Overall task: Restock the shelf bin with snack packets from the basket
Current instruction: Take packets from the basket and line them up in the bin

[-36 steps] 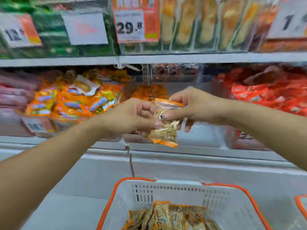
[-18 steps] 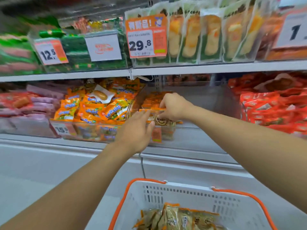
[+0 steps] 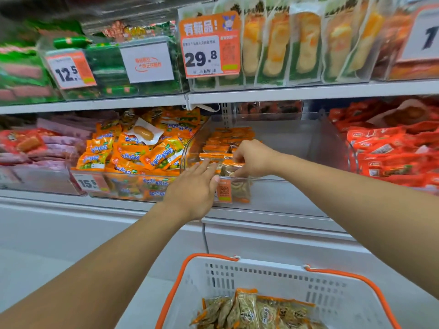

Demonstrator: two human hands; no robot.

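- A clear shelf bin, part-filled with orange-edged snack packets, is set on the lower shelf.
- Neighbouring bins of orange packets and red packets are seen beside it.

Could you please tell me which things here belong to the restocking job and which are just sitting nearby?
Part of the job:
- clear shelf bin
- snack packet in the right hand
- left hand, fingers straight by the bin front
- basket with more packets

Just nearby:
- orange packets
- red packets
- 29.8 price tag
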